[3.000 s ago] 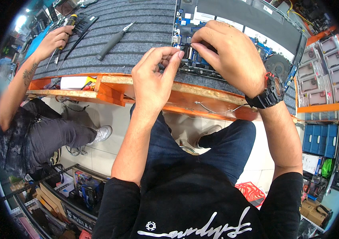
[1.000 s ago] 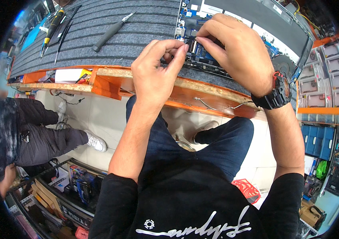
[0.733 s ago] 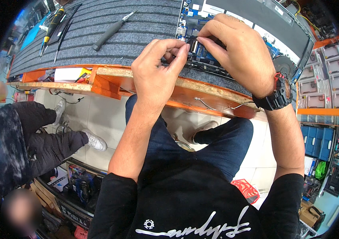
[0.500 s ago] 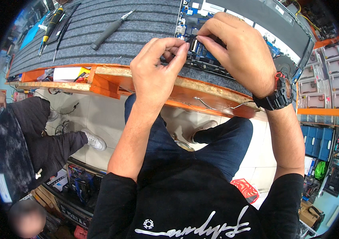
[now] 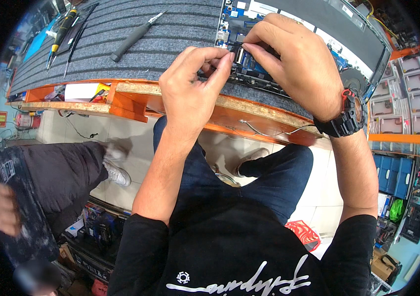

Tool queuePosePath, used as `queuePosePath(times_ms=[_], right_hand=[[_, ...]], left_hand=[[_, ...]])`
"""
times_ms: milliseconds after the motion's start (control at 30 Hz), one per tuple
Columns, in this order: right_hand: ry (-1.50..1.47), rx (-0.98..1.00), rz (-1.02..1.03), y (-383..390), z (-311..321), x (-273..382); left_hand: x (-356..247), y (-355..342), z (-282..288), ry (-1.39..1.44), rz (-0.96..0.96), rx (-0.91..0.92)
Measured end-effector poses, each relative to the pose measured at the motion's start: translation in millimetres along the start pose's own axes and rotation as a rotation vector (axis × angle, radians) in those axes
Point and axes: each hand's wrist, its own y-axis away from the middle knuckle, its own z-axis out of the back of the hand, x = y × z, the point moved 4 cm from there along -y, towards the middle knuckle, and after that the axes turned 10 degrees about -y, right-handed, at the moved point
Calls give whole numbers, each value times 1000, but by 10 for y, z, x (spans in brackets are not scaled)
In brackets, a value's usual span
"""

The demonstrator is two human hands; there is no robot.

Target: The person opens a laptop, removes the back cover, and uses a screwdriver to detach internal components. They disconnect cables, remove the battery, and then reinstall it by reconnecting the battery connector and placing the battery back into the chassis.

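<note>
Wide fisheye view from the wearer's head, steeply down at the nearby left hand (image 5: pixel 188 91) and right hand (image 5: pixel 299 69).

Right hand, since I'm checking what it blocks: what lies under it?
The opened laptop lies under the right hand. Its blue circuit board and dark round fan show around it; parts directly beneath the hand are covered.

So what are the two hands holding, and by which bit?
I can't tell: the left hand and right hand both seem to pinch at the open laptop, but anything in either grip is too small to make out.
</note>
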Motion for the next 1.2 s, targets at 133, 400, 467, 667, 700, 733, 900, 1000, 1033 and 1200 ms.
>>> queuePosePath(times_ms=[133, 400, 467, 667, 700, 733, 900, 1000, 1033, 1200], right_hand=[[-8, -5, 4, 11, -2, 0], [-8, -14, 14, 1, -3, -18], [-7, -17, 33, -2, -5, -43], [8, -7, 55, -17, -8, -89], [4, 6, 56, -19, -11, -91], [1, 20, 57, -19, -15, -94], [24, 81, 21, -8, 12, -46], [17, 99, 8, -21, 18, -50], [13, 97, 4, -31, 11, -55], [1, 87, -23, -41, -21, -92]], left_hand=[[14, -11, -13, 27, 80, 25], [2, -19, -25, 27, 127, 37], [11, -14, -25, 27, 138, 27], [-9, 11, -28, -51, 82, 2], [-6, 14, -27, -62, 47, -7], [-1, 15, -33, -72, 12, -16], [-56, 3, 17, -125, -35, 5], [-18, 25, 20, -97, -84, -16], [-10, 32, 26, -94, -113, -24], [-1, 28, 20, -95, -109, 17]])
